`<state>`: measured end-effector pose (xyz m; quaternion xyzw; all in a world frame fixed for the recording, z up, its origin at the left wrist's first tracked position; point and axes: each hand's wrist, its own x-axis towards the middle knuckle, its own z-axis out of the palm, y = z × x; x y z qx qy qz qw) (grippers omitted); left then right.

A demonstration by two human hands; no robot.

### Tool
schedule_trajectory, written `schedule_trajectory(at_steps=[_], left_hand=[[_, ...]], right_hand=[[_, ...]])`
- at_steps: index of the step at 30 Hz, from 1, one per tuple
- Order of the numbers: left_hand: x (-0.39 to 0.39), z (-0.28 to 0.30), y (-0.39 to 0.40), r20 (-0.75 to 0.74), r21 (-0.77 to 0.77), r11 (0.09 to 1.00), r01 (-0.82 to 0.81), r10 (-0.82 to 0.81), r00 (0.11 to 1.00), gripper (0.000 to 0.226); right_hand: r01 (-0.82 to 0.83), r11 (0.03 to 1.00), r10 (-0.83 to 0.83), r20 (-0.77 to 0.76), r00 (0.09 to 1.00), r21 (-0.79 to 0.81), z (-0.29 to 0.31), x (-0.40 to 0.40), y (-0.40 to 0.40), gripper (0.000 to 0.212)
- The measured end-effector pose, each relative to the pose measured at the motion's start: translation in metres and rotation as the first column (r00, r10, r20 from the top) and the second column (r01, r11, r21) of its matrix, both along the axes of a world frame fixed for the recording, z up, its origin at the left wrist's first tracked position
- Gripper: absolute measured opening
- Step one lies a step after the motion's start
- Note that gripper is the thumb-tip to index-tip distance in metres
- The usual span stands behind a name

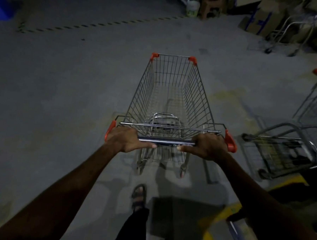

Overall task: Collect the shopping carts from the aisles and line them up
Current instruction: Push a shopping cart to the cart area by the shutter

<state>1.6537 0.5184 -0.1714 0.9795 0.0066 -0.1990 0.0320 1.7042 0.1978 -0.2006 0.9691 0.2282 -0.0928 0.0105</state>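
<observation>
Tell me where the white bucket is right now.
In the head view the white bucket stands on the floor at the top edge, right of centre, far beyond the shopping cart, beside brown stools on its right.

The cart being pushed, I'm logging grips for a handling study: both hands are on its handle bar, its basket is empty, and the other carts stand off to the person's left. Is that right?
Not quite. The other carts stand to the person's right, as the head view shows. The rest holds: the left hand and right hand both grip the handle bar of the pushed cart, whose basket is empty.
</observation>
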Motion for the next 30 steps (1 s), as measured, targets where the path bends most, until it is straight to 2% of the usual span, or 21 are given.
schedule_trajectory(at_steps=[9,13,16,19,22,26,30], left_hand=[[0.199,0.003,0.032,0.001,0.007,0.999,0.038,-0.038,0.999,0.119],[0.281,0.010,0.045,-0.019,-0.011,0.998,0.069,-0.069,0.997,0.122],[0.338,0.007,0.054,-0.028,0.004,0.998,0.069,-0.068,0.997,0.124],[0.390,0.012,0.060,-0.014,-0.016,0.996,0.093,-0.094,0.996,0.109],[0.446,0.011,0.064,-0.001,-0.018,0.994,0.105,-0.105,0.994,0.106],[0.527,0.002,0.070,0.020,-0.023,0.992,0.126,-0.125,0.992,0.093],[0.617,-0.005,0.071,0.020,0.011,0.996,0.091,-0.091,0.996,0.110]], right_hand=[[0.052,0.997,-0.053,0.035,0.998,0.052,-0.008,0.191,0.029,0.083],[0.109,0.994,-0.109,0.005,0.994,-0.006,-0.006,0.269,0.041,0.086],[0.127,0.991,-0.128,-0.019,0.992,-0.031,0.000,0.317,0.053,0.081],[0.133,0.989,-0.136,-0.031,0.990,-0.065,0.008,0.366,0.063,0.085],[0.157,0.986,-0.158,-0.012,0.987,-0.058,0.006,0.419,0.066,0.091],[0.146,0.989,-0.146,-0.006,0.989,-0.023,0.004,0.497,0.069,0.085],[0.123,0.992,-0.123,0.008,0.992,0.010,0.004,0.587,0.068,0.078]])
